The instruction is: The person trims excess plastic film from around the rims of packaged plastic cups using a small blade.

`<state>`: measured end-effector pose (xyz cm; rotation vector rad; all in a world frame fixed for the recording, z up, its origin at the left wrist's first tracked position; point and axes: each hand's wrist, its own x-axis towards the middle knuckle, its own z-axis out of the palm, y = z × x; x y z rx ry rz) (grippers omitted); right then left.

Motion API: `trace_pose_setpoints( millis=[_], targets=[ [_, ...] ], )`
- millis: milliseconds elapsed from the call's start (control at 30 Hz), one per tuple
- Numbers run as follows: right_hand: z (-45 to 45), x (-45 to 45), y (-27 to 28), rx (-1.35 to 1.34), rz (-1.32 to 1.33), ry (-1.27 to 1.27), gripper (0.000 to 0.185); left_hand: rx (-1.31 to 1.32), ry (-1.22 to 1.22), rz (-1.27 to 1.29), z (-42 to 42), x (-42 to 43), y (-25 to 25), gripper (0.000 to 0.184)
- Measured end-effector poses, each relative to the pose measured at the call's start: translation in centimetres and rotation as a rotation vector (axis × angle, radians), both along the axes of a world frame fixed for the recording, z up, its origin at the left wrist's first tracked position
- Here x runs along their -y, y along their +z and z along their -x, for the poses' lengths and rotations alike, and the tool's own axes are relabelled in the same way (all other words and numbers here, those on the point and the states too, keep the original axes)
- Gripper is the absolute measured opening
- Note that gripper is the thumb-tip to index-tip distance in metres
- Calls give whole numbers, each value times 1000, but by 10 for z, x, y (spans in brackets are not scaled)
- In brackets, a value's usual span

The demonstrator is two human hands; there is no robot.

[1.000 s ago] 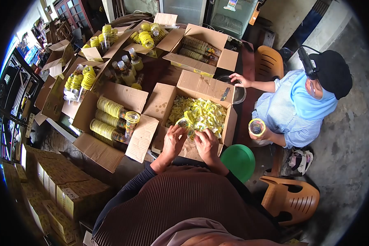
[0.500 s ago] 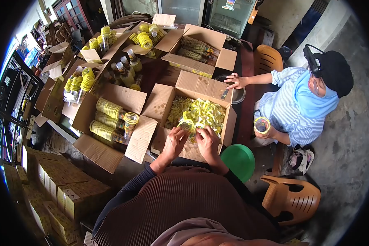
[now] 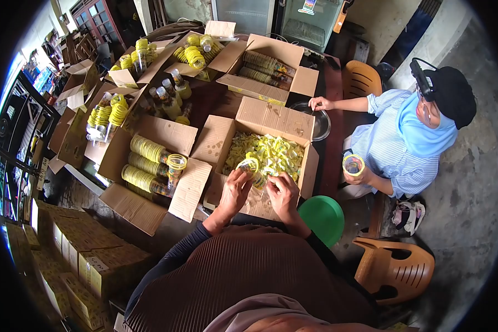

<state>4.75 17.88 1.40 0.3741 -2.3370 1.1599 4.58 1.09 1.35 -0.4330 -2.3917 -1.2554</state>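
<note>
- Over the near side of an open carton (image 3: 276, 118), the left hand (image 3: 235, 192) has thumb and fingers clamped on a yellow-rimmed cup (image 3: 249, 164).
- Just beside it, the right hand (image 3: 283, 193) has its fingertips drawn close together near the cup; whether they pinch anything, I cannot tell.
- Beyond both hands, small yellow-and-white packets (image 3: 282, 155) lie heaped inside the carton.
- To the left, a second carton (image 3: 191, 188) holds yellow-ringed stacks (image 3: 144, 178) lying in rows, with a yellow-rimmed container (image 3: 176, 164) at their end.
- Near the right forearm, below the table's edge, is a green basin (image 3: 321, 221).
- Farther right, a co-worker (image 3: 415, 149) reaches one arm to a metal bowl (image 3: 322, 127) and holds another rimmed cup (image 3: 353, 165).
- Past the cartons, clear containers (image 3: 163, 93) stand grouped.
</note>
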Motion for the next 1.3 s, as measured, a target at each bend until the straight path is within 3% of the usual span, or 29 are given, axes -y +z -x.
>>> trace_pose_setpoints(
  millis=[233, 300, 567, 667, 767, 900, 1033, 1167, 1300],
  targets=[
    [10, -4, -2, -35, -140, -46, 17, -84, -154, 13, -7, -4, 0, 15],
    [15, -4, -3, 21, 51, -38, 17, -71, -149, -58, -6, -8, -2, 16],
    [0, -3, 5, -84, -70, -10, 15, 19, -109, -95, -2, -2, 11, 12],
    [11, -4, 2, -16, -18, -30, 15, -23, -222, -115, -5, -4, -2, 14],
    [15, -6, -6, 16, 46, -45, 16, -24, -190, -99, -5, -7, 0, 20],
    [2, -4, 1, 143, 180, 29, 15, -12, -143, -53, -3, -1, 8, 14],
    [-3, -1, 1, 44, 69, 118, 18, 107, -59, -99, -3, -3, 4, 14],
    [-8, -4, 9, -2, 68, 23, 22, 26, -16, -90, -1, -1, 5, 7],
    [-10, -2, 13, -122, -135, 17, 20, 19, -28, -45, -2, -1, 8, 6]
  ],
)
